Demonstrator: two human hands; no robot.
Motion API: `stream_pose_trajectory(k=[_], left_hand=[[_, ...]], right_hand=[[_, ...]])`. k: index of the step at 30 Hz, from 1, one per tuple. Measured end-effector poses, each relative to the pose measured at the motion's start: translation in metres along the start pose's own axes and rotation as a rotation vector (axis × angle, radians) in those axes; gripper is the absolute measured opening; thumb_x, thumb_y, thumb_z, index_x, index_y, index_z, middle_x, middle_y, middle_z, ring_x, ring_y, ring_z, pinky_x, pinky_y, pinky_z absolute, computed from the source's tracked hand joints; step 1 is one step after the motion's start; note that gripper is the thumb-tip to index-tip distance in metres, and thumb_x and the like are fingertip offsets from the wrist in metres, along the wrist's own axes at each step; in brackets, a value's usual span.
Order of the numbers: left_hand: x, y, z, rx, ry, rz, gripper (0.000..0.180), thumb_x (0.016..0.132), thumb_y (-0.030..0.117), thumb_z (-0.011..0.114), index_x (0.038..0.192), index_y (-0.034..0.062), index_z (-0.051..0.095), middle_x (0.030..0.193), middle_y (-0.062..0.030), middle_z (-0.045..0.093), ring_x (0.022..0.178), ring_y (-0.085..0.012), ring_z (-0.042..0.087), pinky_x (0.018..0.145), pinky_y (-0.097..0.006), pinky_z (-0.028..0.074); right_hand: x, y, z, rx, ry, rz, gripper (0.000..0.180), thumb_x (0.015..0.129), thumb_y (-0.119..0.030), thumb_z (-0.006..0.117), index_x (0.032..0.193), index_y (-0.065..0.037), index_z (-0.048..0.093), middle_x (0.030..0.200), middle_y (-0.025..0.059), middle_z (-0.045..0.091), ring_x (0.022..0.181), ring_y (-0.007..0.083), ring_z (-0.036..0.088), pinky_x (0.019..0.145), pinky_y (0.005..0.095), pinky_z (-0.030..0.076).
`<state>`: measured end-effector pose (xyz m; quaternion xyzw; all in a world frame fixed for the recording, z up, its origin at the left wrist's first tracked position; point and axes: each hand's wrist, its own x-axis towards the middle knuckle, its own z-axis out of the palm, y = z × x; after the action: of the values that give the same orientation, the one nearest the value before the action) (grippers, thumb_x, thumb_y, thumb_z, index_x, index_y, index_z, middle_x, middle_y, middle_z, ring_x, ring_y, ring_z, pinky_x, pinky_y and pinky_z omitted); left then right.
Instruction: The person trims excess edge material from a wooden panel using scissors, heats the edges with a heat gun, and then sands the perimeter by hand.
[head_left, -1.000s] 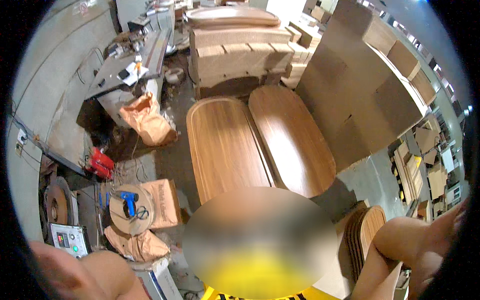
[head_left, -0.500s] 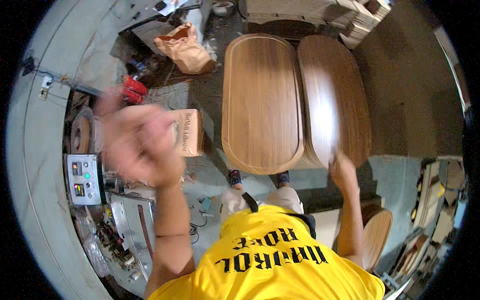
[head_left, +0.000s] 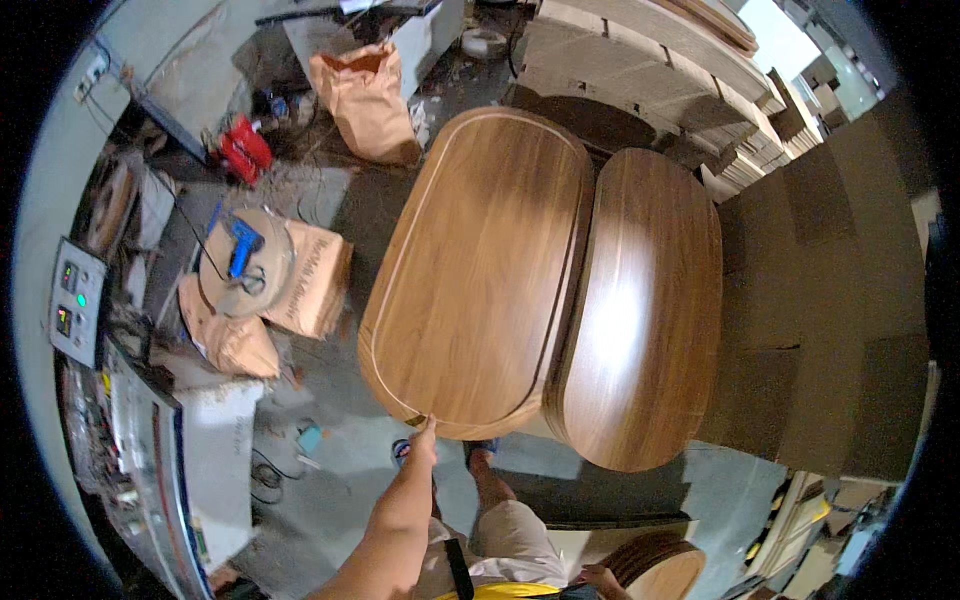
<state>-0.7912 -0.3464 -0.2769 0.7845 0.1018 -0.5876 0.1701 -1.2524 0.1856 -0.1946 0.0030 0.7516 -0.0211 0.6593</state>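
Oval board point(head_left: 480, 265), wood-grained, a pale line following its rounded border, lying at the center; close beside it on the right, a glossy brown board point(head_left: 645, 300), also round-ended. Left hand point(head_left: 426, 438): arm extended forward, fingers touching the oval board's near edge; whether they grip cannot be told. Right hand point(head_left: 604, 579): low, beside stacked boards point(head_left: 670, 577) with curved edges, its closure unclear. Farther left, a crumpled paper bag point(head_left: 372, 110).

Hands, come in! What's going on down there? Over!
Left grip touching near edge of bordered wooden panel. Right grip low, by rounded boards; contact unclear. Glossy wooden panel close alongside.
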Motion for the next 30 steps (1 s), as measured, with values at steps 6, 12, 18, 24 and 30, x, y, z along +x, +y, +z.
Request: stream_pose_trajectory(k=[6, 12, 18, 24, 30], left_hand=[[0.017, -0.023, 0.042, -0.280, 0.120, 0.379, 0.069, 0.083, 0.038, 0.088, 0.127, -0.0050, 0.058, 0.121, -0.0191, 0.069, 0.105, -0.0324, 0.069, 0.077, -0.043, 0.062], [0.037, -0.029, 0.034, -0.231, 0.221, 0.288, 0.049, 0.090, 0.019, 0.081, 0.128, 0.0018, 0.056, 0.124, -0.0158, 0.066, 0.105, -0.0346, 0.069, 0.080, -0.050, 0.064], [0.036, -0.052, -0.010, -0.197, 0.158, 0.306, 0.055, 0.084, 0.027, 0.084, 0.124, -0.0060, 0.064, 0.120, -0.0227, 0.071, 0.107, -0.0365, 0.071, 0.084, -0.047, 0.061], [0.051, -0.102, -0.074, -0.288, 0.258, 0.305, 0.046, 0.085, 0.022, 0.084, 0.116, -0.0091, 0.068, 0.112, -0.0226, 0.074, 0.102, -0.0374, 0.072, 0.084, -0.049, 0.057], [0.057, -0.135, -0.164, -0.310, 0.296, 0.185, 0.053, 0.080, 0.016, 0.088, 0.122, -0.0070, 0.064, 0.122, -0.0245, 0.070, 0.105, -0.0387, 0.072, 0.085, -0.048, 0.060]], right_hand=[[-0.077, -0.010, 0.012, 0.175, 0.164, -0.133, 0.048, 0.093, -0.037, 0.080, 0.126, -0.004, 0.069, 0.112, 0.0065, 0.068, 0.094, 0.0204, 0.060, 0.074, 0.0385, 0.053], [-0.100, -0.088, -0.027, -0.065, 0.250, 0.187, 0.052, 0.105, -0.035, 0.063, 0.145, -0.001, 0.056, 0.111, 0.0139, 0.072, 0.085, 0.0187, 0.067, 0.076, 0.0375, 0.055], [-0.134, -0.114, -0.005, -0.156, 0.266, -0.024, 0.055, 0.102, -0.042, 0.066, 0.142, -0.005, 0.061, 0.111, 0.0152, 0.074, 0.094, 0.0234, 0.069, 0.081, 0.0391, 0.056], [-0.115, -0.142, -0.010, -0.464, 0.336, -0.130, 0.053, 0.101, -0.039, 0.064, 0.143, -0.007, 0.060, 0.120, 0.0135, 0.073, 0.100, 0.0242, 0.070, 0.085, 0.0374, 0.056], [-0.118, -0.186, 0.004, -0.327, 0.223, -0.155, 0.035, 0.108, -0.031, 0.052, 0.133, -0.009, 0.063, 0.113, 0.0054, 0.071, 0.101, 0.0165, 0.067, 0.086, 0.0335, 0.055]])
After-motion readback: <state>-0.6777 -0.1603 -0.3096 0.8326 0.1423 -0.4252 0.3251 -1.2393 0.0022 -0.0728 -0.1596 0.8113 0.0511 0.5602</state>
